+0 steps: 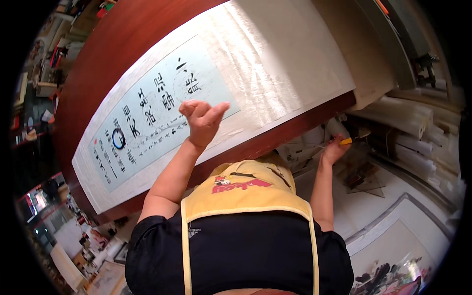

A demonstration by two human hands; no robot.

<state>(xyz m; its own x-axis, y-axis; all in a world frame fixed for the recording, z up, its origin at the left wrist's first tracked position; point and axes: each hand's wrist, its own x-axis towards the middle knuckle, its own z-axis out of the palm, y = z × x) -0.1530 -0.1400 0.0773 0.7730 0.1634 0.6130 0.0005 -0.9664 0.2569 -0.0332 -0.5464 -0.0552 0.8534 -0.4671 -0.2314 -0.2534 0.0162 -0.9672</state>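
Left hand (pixel 202 120) curled, thumb apart — contents cannot be confirmed; right hand (pixel 335 150) closed around a yellow-handled tool (pixel 346 141). The calligraphy sheet (pixel 216 73) is probably light, limp, easily torn — grasp its white margin (pixel 93 191).

We wear a black short-sleeved T-shirt (pixel 275 255) with a small pale mark (pixel 194 233) on the chest, and over it a yellow apron (pixel 290 196) with paler edging, narrow straps (pixel 187 260) and a red print (pixel 248 184); our left hand (pixel 202 122) and right hand (pixel 335 149) are bare
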